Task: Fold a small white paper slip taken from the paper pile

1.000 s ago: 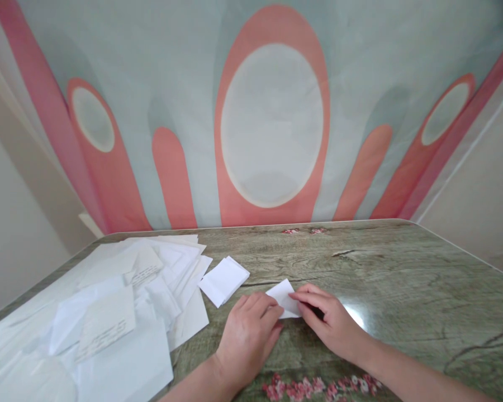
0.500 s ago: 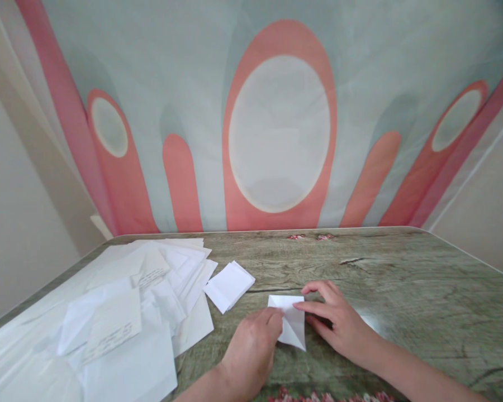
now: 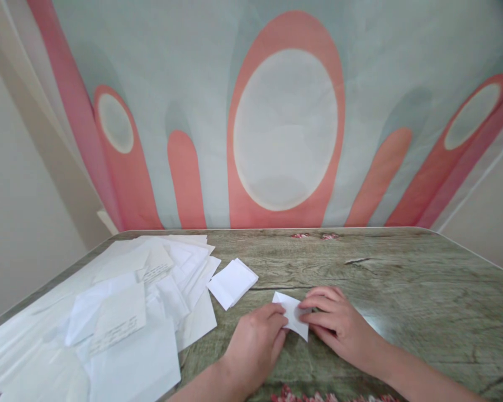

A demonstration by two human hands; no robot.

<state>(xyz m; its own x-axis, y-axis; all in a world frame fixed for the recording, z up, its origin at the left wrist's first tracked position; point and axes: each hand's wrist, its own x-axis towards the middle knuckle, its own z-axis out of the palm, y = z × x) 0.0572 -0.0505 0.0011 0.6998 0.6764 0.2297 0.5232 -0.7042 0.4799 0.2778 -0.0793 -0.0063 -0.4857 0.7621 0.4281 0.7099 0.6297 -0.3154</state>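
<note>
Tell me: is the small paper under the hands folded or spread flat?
Folded. The paper is a small angular piece, pinned to the table by both hands.

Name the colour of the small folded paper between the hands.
Plain white folded paper, clearest in the head view.

**Paper on a glossy wood-grain tabletop**

The small folded piece [image 3: 294,317] is thin, matt white paper with crisp creases. The folded stack [image 3: 232,282] beside it and the loose sheets [image 3: 121,312] are the same matt white paper, some bearing faint handwriting. The tabletop [image 3: 402,279] has a grey-green wood-grain print under a smooth, glossy coating that catches a bright glare. The backdrop [image 3: 285,128] looks like soft, matt printed cloth.
</note>
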